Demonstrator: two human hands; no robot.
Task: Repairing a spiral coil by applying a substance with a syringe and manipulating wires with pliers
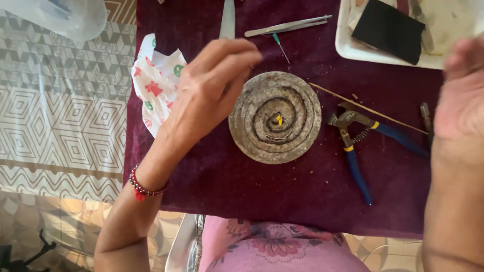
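Your left hand (209, 88) hovered just left of the round grey coiled disc (275, 117), fingertips pinched together at its far-left rim; whether they held anything small, I could not tell. The disc lay on the maroon cloth (282, 186). Your right hand (461, 95), blurred at the right edge, seemed open and empty. Blue-handled pliers (360, 146) lay right of the disc, tweezers (287, 26) beyond it.
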